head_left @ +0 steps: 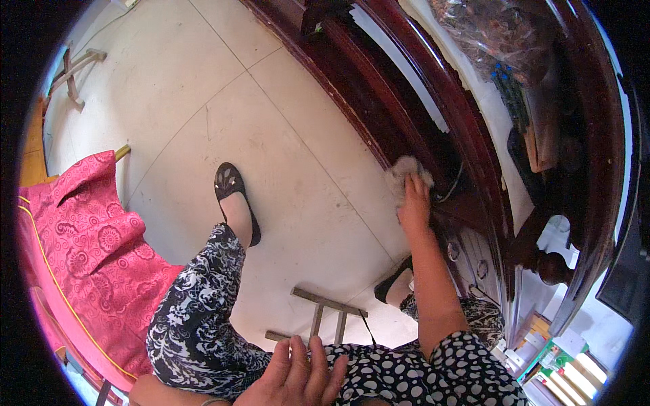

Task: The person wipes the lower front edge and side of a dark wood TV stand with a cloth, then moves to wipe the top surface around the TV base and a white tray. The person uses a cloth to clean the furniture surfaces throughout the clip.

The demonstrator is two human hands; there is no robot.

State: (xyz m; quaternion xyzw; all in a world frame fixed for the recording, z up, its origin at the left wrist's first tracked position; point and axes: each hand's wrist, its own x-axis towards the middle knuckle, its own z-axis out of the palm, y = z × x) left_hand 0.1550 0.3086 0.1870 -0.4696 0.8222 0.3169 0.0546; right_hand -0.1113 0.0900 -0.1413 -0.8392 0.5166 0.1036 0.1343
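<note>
My right hand (416, 200) presses a crumpled greyish cloth (403, 167) against the lower edge of a dark red-brown wooden cabinet (345, 94). The fingers lie over the cloth and hide part of it. Close to my body, at the bottom of the view, my left hand (299, 373) hangs in front of my lap with its fingers a little apart. Nothing shows in it. A thin cord (454, 185) loops beside the cloth. Below my right wrist, the cabinet has a front with metal ring pulls (453, 252).
Pink patterned fabric (101, 238) covers a seat at left. A wooden stool frame (330, 304) stands between my legs. Another wooden frame (73, 78) is at upper left. Plastic-wrapped goods (502, 35) lie on the cabinet's upper level. Pale tile flooring (284, 162) spreads around my shoe (236, 198).
</note>
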